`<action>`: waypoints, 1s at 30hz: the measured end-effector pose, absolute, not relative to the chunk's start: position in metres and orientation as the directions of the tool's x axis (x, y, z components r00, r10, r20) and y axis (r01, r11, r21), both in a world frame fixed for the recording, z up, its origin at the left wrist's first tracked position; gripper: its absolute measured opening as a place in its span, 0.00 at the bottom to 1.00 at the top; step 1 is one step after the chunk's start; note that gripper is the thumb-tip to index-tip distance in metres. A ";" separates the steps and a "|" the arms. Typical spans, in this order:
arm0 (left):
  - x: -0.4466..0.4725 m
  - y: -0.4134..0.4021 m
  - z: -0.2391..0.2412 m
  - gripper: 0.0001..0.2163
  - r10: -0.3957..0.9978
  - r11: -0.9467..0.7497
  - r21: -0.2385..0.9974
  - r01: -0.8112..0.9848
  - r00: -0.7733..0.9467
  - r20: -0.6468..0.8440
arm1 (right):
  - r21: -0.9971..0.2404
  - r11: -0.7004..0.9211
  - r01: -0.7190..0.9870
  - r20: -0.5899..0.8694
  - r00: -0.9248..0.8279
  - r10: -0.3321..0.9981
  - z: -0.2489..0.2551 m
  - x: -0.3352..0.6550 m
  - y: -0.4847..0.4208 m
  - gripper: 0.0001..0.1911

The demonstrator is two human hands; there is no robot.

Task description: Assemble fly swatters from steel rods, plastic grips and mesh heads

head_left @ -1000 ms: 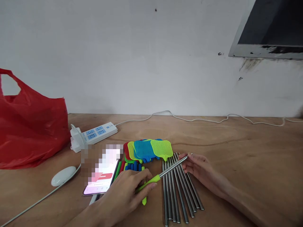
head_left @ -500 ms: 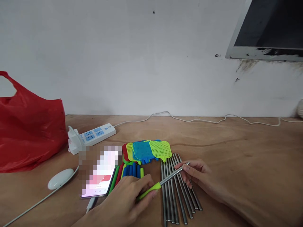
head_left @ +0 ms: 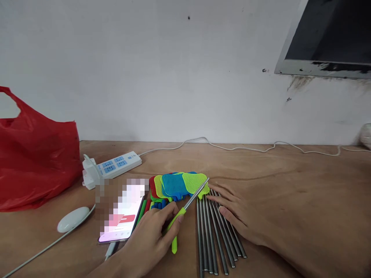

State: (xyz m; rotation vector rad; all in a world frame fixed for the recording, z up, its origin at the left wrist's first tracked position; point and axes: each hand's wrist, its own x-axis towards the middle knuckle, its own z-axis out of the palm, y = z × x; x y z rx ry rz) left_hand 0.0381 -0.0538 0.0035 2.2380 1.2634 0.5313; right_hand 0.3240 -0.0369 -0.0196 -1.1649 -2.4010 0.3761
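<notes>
Phone (head_left: pixel 123 227) left of metal rods (head_left: pixel 211 236); loose handles (head_left: pixel 142 211) closer to rods; left hand (head_left: pixel 153 233) pinching green handle (head_left: pixel 179 214) with steel shaft (head_left: pixel 195 196), just left of rods; mesh heads (head_left: pixel 174 184) at rods' far end, leftward; right hand (head_left: pixel 236 211) over rods, fingers spread.

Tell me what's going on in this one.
A person's left hand holds a yellow-green handle with a metal rod extending from it. The right hand, open, is over the loose metal rods fanned out on the table; whether it touches them is unclear. Overlapping mesh paddles lie beyond.
</notes>
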 end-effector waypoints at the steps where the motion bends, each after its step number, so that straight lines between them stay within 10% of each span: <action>1: 0.038 -0.053 0.003 0.15 0.870 -0.433 0.603 0.670 0.484 0.088 | -0.410 0.604 0.683 0.243 -0.557 0.794 -0.021 0.324 -0.036 0.22; 10: 0.041 -0.052 0.003 0.17 0.866 -0.441 0.595 0.672 0.492 0.087 | -0.380 0.629 0.678 0.170 -0.618 0.768 -0.022 0.322 -0.031 0.25; 20: 0.040 -0.053 0.002 0.17 0.871 -0.435 0.600 0.671 0.483 0.091 | -0.417 0.728 0.544 0.445 -0.576 0.686 -0.017 0.333 -0.035 0.22; 30: 0.040 -0.052 0.000 0.17 0.860 -0.459 0.596 0.659 0.498 0.112 | -0.415 0.636 0.650 0.302 -0.561 0.771 -0.022 0.326 -0.031 0.27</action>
